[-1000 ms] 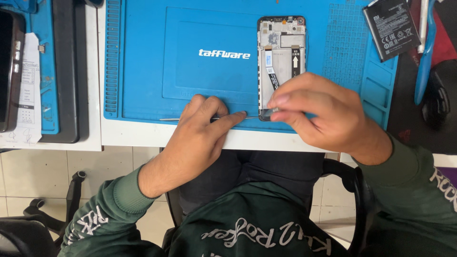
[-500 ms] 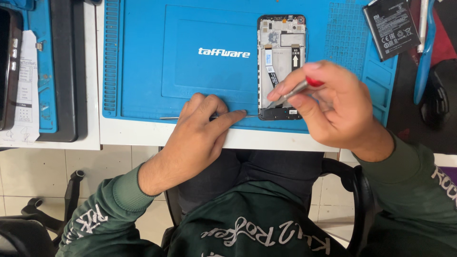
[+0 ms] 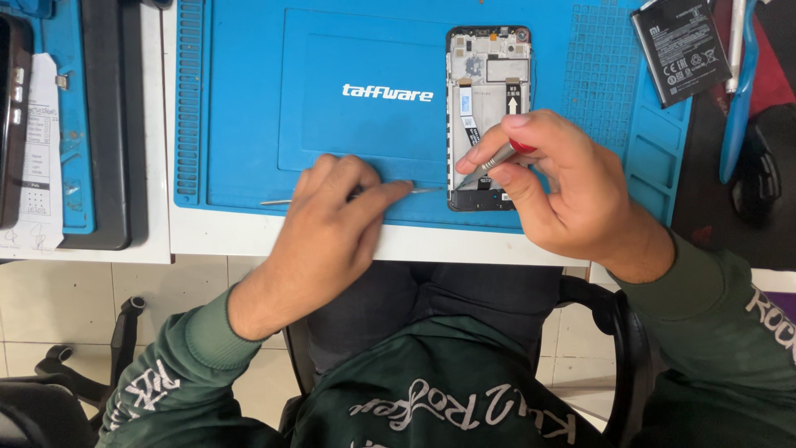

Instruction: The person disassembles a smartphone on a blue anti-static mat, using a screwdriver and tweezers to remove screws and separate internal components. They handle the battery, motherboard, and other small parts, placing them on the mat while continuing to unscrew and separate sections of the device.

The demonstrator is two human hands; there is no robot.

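Nearest: my lap and green sweatshirt, the black chair under me, tiled floor below.

Left hand lies palm down at the near edge of the blue work mat. Fingers curled and close together, pressing on thin metal tweezers that lie flat along the mat's near edge. One end sticks out left of the knuckles; the tip shows right of my index finger, pointing at the phone's bottom corner. Can't tell if the tip touches the phone.

Right hand is just right of the left, over the lower part of the opened phone. Thumb and index finger pinch a small screwdriver, silver shaft with a red end, other fingers folded under. The shaft angles down-left toward the phone's lower half. The tip is blurred, so I can't tell where it lands.

The phone lies face down, back cover off, upright on the mat's right-centre, inner frame and flex cables exposed. Its bottom end is partly covered by my right fingers.

Farther right, off the mat: a black battery on the dark surface, with a blue-handled tool just beside it.

Far left: a paper slip and a dark device at the frame's edge, next to a second blue mat.
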